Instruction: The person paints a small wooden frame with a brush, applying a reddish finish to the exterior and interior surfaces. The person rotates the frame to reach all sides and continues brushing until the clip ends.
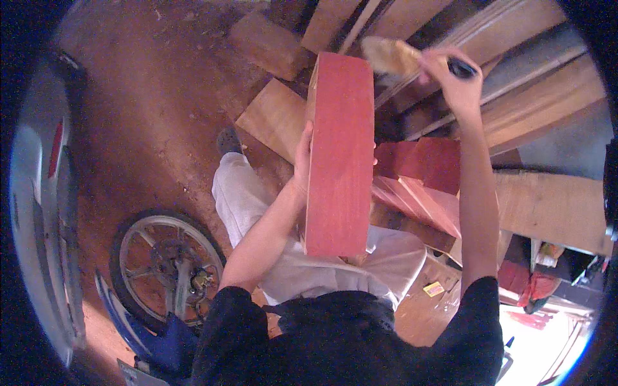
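A long wooden box or drawer-like piece (340, 154) with a red-stained outer face stands on end before me, over my lap. My left hand (304, 153) grips it about halfway up, with the palm at its left side and fingertips showing at its right edge. Up and to the right of it, my right hand (446, 72) holds a tool with a black handle end and a broad pale part (392, 55), probably a brush; it is blurred. The tool's pale end is close to the box's top right corner; whether they touch, I cannot tell.
Red-stained boards (425, 159) and lighter wooden strips lie to the right. Long planks (540, 106) fill the upper right. A plywood piece (275, 118) lies on the dirt floor behind the box. A motorcycle wheel (166, 268) stands lower left, and a vehicle's body (43, 202) at the far left.
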`<state>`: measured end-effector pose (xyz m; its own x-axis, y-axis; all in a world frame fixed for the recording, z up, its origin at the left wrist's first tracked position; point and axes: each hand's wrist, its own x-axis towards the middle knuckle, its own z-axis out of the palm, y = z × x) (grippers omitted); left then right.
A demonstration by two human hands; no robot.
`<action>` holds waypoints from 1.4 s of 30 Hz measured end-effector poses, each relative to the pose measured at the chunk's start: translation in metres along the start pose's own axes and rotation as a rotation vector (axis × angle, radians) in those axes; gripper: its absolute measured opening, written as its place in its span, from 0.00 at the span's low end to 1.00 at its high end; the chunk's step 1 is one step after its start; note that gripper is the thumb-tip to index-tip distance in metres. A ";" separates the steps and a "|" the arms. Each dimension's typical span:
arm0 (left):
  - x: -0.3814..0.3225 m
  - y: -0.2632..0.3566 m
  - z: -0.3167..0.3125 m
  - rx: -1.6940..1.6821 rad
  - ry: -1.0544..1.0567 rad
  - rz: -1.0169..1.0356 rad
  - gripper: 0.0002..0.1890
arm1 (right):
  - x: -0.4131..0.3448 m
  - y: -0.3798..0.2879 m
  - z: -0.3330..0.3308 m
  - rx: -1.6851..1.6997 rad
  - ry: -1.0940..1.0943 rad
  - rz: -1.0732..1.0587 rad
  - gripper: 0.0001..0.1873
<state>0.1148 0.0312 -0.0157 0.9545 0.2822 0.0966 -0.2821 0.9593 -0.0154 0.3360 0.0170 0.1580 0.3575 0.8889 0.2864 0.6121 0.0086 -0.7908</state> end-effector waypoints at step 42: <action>-0.004 0.003 -0.012 -0.347 -0.044 -0.020 0.45 | -0.027 -0.009 0.011 0.332 -0.317 -0.064 0.06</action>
<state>0.1116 0.0332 -0.0281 0.9521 0.2701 0.1434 -0.2066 0.9138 -0.3497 0.3129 -0.0022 0.1512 0.0618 0.9775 0.2019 0.3484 0.1684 -0.9221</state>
